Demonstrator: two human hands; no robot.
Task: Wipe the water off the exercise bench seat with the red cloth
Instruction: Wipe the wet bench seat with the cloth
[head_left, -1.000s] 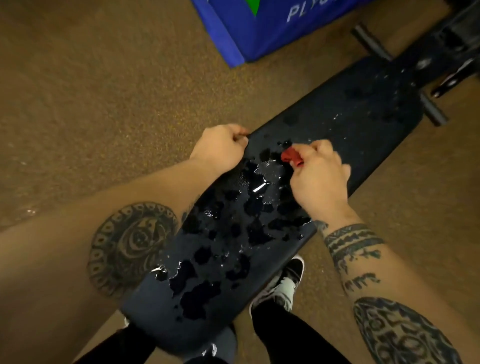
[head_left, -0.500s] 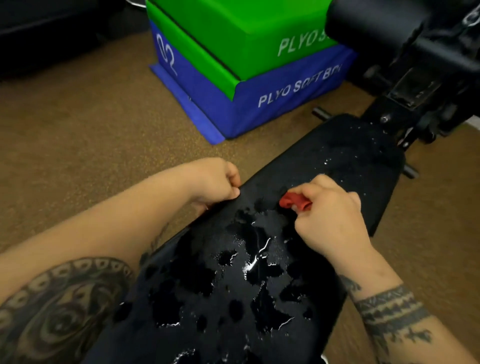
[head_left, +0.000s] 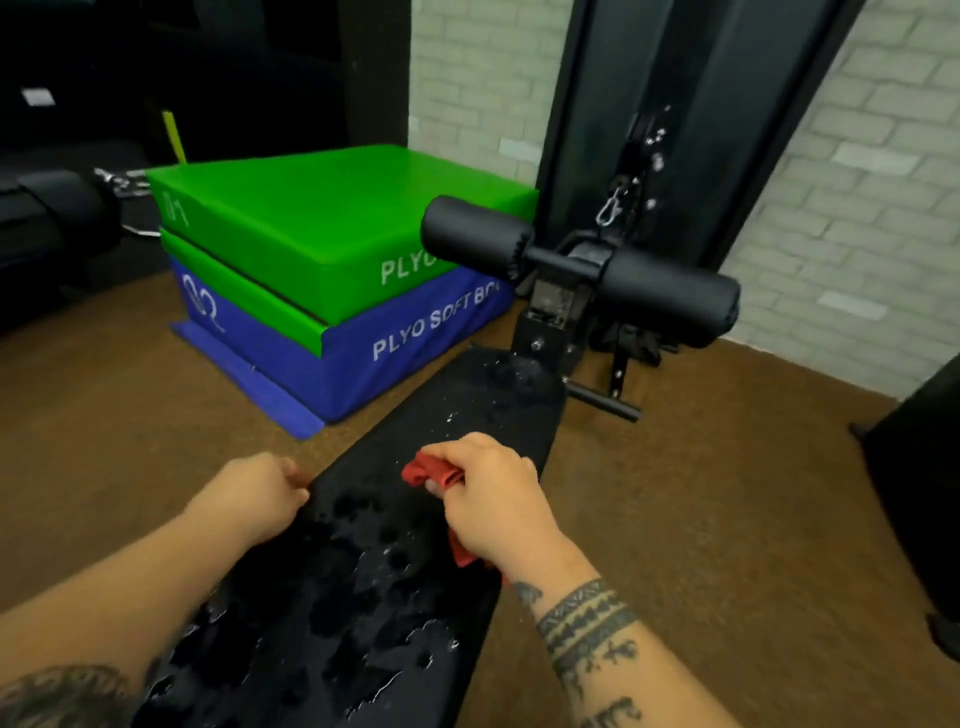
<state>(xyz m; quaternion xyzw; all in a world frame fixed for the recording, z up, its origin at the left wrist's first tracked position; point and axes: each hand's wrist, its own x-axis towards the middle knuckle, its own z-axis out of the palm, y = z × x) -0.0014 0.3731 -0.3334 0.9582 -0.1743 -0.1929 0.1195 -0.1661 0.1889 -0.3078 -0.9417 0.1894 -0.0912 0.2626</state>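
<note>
A long black exercise bench seat runs from the bottom left up toward the middle, and puddles of water cover its near half. My right hand grips a bunched red cloth on the seat's right side, with a bit of cloth showing under the wrist. My left hand holds the seat's left edge, fingers curled over it.
Black foam leg rollers stand at the bench's far end. Stacked green and blue plyo soft boxes sit on the brown floor to the left. A white brick wall and black posts are behind. A dark object stands at the right edge.
The view has tilted up, bringing the rollers, boxes and wall into sight. My right hand has kept the red cloth on the seat; more cloth shows now. My left hand stays on the edge.
</note>
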